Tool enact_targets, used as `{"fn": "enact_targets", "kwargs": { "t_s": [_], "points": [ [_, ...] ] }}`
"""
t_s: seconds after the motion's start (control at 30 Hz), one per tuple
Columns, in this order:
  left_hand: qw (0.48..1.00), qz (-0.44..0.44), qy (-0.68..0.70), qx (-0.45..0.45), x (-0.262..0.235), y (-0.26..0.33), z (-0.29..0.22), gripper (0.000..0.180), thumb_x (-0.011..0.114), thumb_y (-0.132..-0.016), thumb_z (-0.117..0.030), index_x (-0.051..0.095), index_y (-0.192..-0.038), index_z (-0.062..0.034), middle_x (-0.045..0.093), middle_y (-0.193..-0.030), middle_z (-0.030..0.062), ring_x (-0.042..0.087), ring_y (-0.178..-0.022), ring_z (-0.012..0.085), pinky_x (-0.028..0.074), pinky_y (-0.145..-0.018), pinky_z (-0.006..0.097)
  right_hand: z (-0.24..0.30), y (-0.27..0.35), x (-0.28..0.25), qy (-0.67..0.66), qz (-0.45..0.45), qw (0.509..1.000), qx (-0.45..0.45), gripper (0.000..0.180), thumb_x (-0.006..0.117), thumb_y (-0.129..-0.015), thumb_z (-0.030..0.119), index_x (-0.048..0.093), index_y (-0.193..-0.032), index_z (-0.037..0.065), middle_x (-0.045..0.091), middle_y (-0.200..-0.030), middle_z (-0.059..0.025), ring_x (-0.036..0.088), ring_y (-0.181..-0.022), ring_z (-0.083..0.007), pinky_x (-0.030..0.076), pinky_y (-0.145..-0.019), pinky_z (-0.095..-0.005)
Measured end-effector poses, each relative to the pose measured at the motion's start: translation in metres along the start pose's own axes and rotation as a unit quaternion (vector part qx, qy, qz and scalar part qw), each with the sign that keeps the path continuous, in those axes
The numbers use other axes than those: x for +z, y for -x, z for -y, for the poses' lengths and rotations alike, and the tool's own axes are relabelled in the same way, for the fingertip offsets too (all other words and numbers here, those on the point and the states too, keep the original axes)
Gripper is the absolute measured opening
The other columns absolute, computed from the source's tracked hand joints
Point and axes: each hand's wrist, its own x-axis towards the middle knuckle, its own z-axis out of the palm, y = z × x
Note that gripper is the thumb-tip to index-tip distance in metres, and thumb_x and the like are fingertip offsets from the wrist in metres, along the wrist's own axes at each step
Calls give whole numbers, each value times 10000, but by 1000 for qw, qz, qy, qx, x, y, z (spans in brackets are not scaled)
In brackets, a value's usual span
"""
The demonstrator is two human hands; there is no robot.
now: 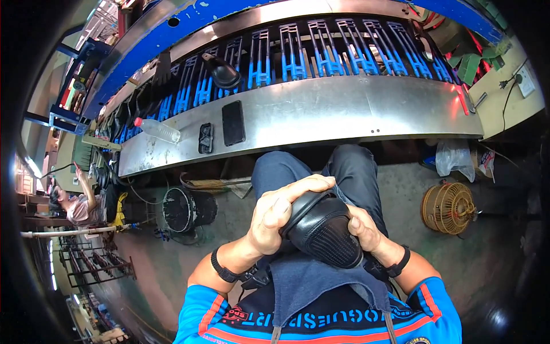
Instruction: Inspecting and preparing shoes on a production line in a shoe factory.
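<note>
A black leather shoe [323,232] with a perforated upper rests between my two hands, above my lap. My left hand [276,217] is wrapped along the shoe's left side and its fingers reach over the far edge. On the right side, the fingers of my right hand [366,230] press against the upper. A dark blue apron [323,289] hangs below the shoe. The inside of the shoe is turned away from sight.
Beyond my knees runs a metal ledge [344,106] with a phone [233,123], glasses [205,138] and a plastic bottle [160,131]. Another black shoe [222,71] sits on the blue-pronged rack [295,63]. A bucket [177,210] and a wicker basket [447,207] stand on the floor. A person [80,203] is far left.
</note>
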Motion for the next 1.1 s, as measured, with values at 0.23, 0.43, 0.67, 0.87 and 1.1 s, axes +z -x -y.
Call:
{"fn": "enact_targets", "kwargs": {
  "t_s": [0.23,0.43,0.67,0.87,1.1],
  "points": [
    [1000,13,-9,7,1,0,1,728,295,-984,-530,610,-1219,83,606,-1274,300,565,-1232,395,399,-1089,477,4,1,1,-15,-7,1000,-20,872,528,-892,728,579,-1255,-63,659,-1074,-74,600,-973,-129,479,-852,-273],
    [999,42,-1,10,4,7,4,745,298,-999,-562,555,-1300,69,559,-1343,297,538,-1270,399,371,-1113,478,-9,5,-3,-19,-2,1000,-23,854,537,-887,725,596,-1209,-63,663,-1031,-72,603,-938,-128,479,-827,-271],
    [985,58,-156,46,5,11,-27,742,566,-971,-490,426,-1435,73,432,-1477,309,458,-1368,392,332,-1143,474,-17,9,-9,-37,-3,999,-27,846,532,-892,724,603,-1198,-62,667,-1042,-79,603,-934,-126,480,-823,-268],
    [956,7,-268,115,18,17,-17,706,827,-720,-54,519,-1338,96,542,-1325,372,583,-1233,450,495,-1006,419,-17,9,-13,-50,-16,998,-34,814,504,-932,687,589,-1240,-62,675,-1103,-83,615,-994,-127,485,-857,-270],
    [938,-61,-289,181,34,22,13,684,784,-795,-117,482,-1373,89,556,-1306,364,618,-1170,457,499,-997,435,-33,14,-16,-71,-28,996,-35,709,490,-985,584,581,-1263,-61,662,-1118,-77,591,-1001,-124,463,-881,-271]
  ]
}}
